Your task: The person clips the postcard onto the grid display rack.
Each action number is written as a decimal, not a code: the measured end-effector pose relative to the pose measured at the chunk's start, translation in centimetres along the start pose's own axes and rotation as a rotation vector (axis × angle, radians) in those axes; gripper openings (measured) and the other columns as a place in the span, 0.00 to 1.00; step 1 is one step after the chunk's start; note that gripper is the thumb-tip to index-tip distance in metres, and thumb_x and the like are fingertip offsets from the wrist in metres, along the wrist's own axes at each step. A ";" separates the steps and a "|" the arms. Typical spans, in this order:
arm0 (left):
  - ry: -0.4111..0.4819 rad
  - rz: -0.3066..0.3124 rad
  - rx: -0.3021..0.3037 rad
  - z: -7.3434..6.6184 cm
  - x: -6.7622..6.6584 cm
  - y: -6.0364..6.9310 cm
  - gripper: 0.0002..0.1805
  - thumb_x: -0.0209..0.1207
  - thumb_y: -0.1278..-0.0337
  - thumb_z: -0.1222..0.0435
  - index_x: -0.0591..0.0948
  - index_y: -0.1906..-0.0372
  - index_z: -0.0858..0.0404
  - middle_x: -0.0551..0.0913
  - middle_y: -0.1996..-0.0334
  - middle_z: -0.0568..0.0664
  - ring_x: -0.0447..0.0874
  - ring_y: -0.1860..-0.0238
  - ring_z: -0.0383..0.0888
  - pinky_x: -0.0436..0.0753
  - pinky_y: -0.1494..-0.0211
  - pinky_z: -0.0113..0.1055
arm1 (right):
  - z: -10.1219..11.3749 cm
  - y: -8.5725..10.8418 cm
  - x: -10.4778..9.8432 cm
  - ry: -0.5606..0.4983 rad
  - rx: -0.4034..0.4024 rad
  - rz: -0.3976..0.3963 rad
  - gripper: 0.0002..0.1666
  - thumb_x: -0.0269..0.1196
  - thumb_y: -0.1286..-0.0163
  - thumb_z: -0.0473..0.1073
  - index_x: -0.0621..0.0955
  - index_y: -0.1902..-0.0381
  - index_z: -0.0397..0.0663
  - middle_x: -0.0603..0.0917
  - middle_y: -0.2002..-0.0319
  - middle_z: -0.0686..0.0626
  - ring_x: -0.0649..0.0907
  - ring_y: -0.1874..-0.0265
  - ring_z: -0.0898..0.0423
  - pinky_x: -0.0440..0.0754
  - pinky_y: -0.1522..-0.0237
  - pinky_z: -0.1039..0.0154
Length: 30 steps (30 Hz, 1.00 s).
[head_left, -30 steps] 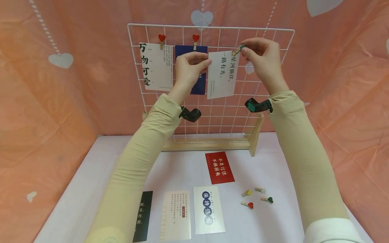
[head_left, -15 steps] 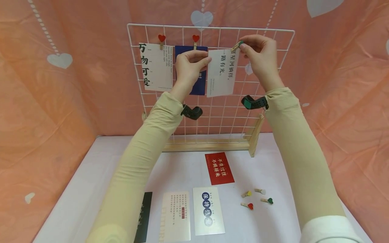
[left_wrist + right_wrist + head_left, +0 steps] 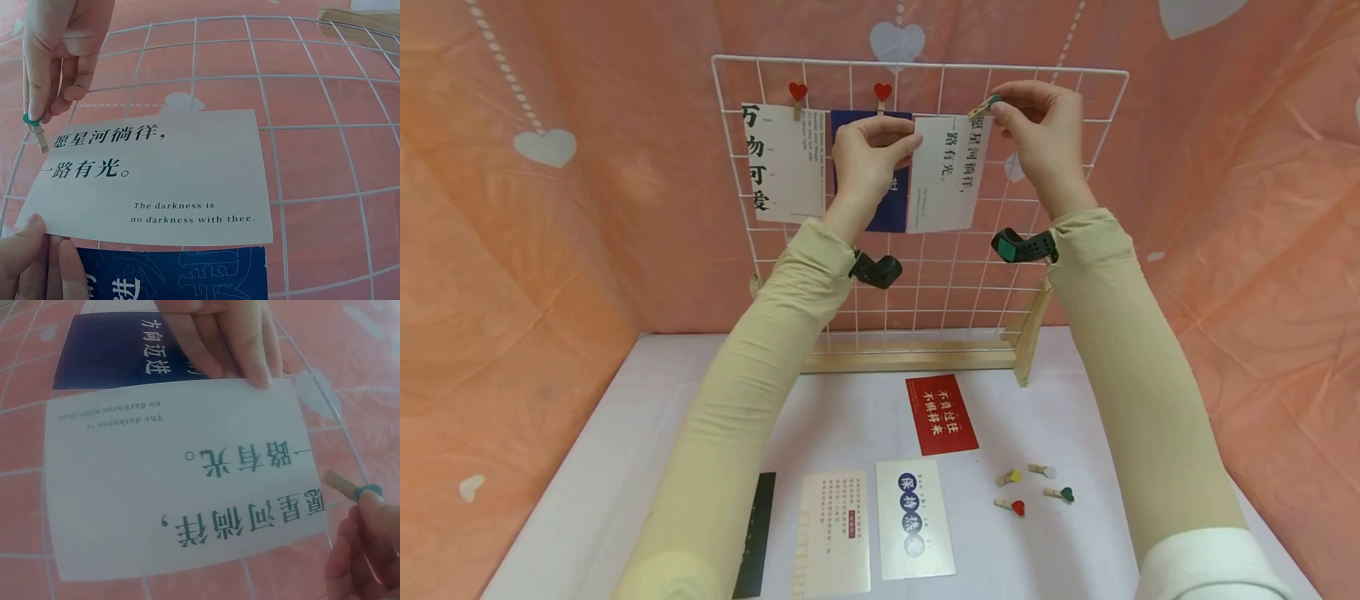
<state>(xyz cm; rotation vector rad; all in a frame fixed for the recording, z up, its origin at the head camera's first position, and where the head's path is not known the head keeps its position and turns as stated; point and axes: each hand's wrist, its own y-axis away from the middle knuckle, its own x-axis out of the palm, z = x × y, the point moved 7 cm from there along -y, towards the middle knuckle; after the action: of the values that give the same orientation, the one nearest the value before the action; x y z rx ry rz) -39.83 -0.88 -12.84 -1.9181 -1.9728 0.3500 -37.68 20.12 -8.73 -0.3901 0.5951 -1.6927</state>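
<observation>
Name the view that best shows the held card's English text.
The left wrist view: the English text reads upright and sharp. Right wrist shows it upside down and fainter; head shows it sideways, too small to read.
</observation>
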 end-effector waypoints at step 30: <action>-0.165 -0.063 0.095 -0.5 0.5 -0.1 0.08 0.69 0.49 0.67 0.88 0.62 0.63 0.87 0.67 0.49 0.84 0.65 0.40 0.83 0.62 0.26 | 0.4 -1.2 -0.1 0.257 -0.011 -0.017 0.09 0.65 0.35 0.38 0.86 0.58 0.43 0.83 0.67 0.55 0.73 0.78 0.58 0.71 0.71 0.66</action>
<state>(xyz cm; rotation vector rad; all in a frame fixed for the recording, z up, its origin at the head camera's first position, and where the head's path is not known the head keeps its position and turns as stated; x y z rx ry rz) -39.71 -0.43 -12.34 -1.8149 -2.0745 0.5911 -38.38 20.26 -7.73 -0.1859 0.7906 -1.7703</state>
